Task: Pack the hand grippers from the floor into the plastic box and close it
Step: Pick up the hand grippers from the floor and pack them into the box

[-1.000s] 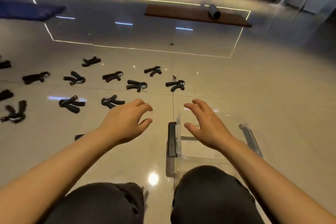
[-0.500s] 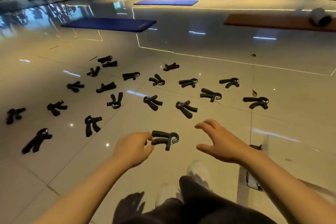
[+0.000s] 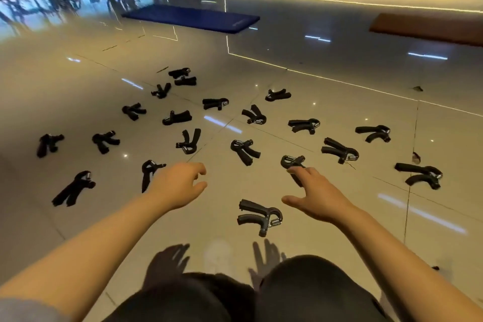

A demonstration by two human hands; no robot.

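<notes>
Both hands are open and hold nothing: left hand and right hand reach over the grippers on the floor, likely to grab some.

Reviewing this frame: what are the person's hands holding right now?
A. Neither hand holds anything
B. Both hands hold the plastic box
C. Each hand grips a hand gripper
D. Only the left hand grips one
A: the left hand and right hand reach out empty with spread fingers; the nearest hand gripper lies on the floor between them.
</notes>
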